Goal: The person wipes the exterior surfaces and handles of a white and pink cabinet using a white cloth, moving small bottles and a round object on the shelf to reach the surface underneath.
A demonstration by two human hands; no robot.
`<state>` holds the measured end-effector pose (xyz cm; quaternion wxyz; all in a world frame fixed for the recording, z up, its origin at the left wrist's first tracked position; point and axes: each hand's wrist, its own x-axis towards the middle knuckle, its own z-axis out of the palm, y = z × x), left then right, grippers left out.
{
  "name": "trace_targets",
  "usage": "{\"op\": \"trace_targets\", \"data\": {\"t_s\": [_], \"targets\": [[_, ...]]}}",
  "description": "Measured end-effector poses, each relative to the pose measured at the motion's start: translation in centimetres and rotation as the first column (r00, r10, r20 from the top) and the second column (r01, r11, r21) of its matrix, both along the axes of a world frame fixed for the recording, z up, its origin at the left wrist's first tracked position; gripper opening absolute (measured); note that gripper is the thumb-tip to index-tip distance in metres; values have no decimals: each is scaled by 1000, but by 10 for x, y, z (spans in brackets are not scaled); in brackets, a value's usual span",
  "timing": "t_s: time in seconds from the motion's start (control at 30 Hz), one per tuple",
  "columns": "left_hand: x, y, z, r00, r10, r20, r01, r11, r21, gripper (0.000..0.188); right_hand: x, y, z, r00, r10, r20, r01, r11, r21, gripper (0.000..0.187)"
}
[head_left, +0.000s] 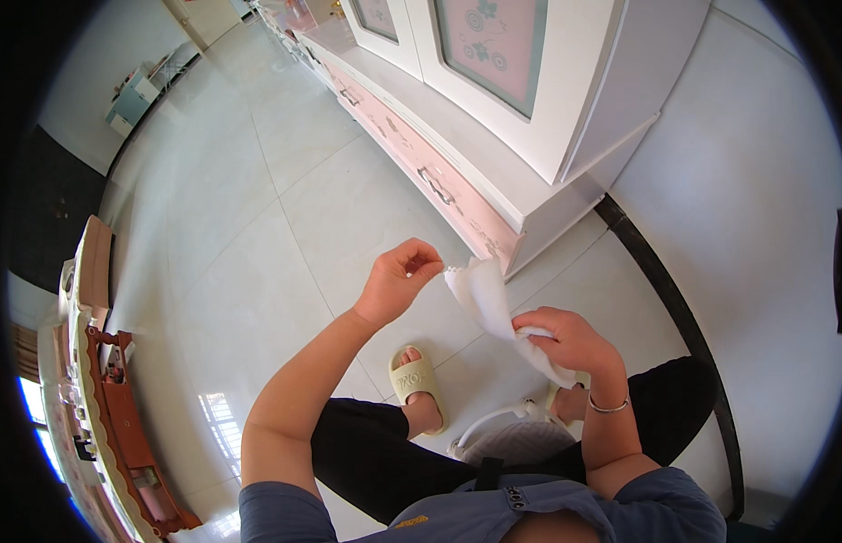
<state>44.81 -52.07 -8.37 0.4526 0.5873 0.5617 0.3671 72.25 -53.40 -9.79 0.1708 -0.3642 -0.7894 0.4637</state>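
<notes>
A strip of soft white cloth (483, 294) with a small frilled edge hangs at a slant between my hands, above the floor. My right hand (566, 338) is closed around its middle, and the lower end drops below my fingers toward my right foot. To the upper left, my left hand (405, 276) is pinched, thumb and forefinger together at the frilled edge. Whether a thread or other small thing sits between those fingertips is too small to tell. A silver bangle (609, 407) circles my right wrist.
In front stands a white and pink cabinet (457, 204) with drawers. A low seat with a grey cushion (516, 443) is between my legs. My feet wear pale yellow slippers (414, 376). At left is a reddish-brown dresser (129, 421); a black baseboard (679, 290) runs along the right wall.
</notes>
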Motion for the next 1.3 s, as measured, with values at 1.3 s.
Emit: {"op": "trace_targets", "data": {"t_s": [1.3], "targets": [[-13, 8, -14, 976, 36, 213, 60, 903, -426, 10, 1, -10, 18, 952, -221, 212, 149, 939, 310, 31]]}}
